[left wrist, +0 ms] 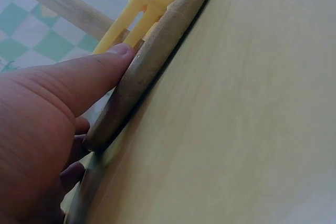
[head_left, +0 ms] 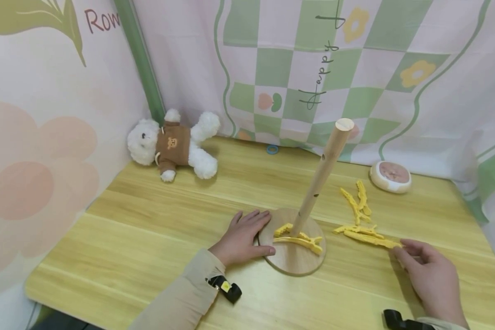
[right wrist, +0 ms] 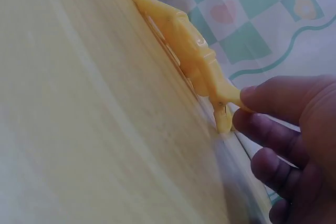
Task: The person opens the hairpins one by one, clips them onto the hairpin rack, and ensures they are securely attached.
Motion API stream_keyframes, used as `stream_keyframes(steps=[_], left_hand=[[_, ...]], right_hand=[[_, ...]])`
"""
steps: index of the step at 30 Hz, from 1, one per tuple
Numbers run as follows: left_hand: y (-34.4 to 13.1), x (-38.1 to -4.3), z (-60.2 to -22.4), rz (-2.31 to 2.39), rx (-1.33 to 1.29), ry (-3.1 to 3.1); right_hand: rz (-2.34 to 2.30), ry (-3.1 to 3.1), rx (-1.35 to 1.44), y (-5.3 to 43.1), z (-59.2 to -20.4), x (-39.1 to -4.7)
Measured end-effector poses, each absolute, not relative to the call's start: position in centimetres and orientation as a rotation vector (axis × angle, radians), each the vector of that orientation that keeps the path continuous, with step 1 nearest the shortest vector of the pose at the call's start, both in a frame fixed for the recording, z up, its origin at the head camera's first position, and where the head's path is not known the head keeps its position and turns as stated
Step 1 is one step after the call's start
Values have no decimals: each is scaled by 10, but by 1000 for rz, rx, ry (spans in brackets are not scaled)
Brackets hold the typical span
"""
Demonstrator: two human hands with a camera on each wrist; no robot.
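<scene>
Wooden table: runs under our whole setup, on both sides of the right-hand pinch.
Post stand: well left of that pinch, round base down on the table. Tipping worry: it's tall, so if a sleeve bumps the post and our bracing hand is too light, we reckon it could topple.
White plush toy: lying far off beyond the pinch, to the left, so not much in our way.
Left hand: open, fingers spread over the base's near-left edge, thumb at the rim. It's touching the wood, not clasping any clip.
Right hand: nearly closed, thumb and index finger pinching; the other fingers are bent and hold nothing.
Held clip: yellow, its near end right in the pinch, the rest pointing away to the left. We only have the tail, so it might twist or slip if tugged sideways.
Neighbour clip: just past the held one. Snag worry: those toothy edges sit so close that lifting one could drag both.
Blue ring: way past the pinch, by the curtain.
</scene>
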State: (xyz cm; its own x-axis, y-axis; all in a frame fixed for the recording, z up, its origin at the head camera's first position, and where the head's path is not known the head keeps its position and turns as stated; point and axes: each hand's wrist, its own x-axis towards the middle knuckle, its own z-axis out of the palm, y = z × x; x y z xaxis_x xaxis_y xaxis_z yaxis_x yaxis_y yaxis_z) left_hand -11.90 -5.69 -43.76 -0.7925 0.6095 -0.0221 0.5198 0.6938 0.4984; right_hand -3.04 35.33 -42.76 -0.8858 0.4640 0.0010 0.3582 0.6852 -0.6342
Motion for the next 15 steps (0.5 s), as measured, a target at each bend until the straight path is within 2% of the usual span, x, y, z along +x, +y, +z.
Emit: stream_keyframes(steps=[8, 15], left_hand=[[-57, -118, -435, 722, 909, 2708], [-57, -118, -435, 722, 909, 2713]], right_hand=[[1022, -2665, -731, 350, -427, -29], [988, -2692, -628, 351, -429, -27]])
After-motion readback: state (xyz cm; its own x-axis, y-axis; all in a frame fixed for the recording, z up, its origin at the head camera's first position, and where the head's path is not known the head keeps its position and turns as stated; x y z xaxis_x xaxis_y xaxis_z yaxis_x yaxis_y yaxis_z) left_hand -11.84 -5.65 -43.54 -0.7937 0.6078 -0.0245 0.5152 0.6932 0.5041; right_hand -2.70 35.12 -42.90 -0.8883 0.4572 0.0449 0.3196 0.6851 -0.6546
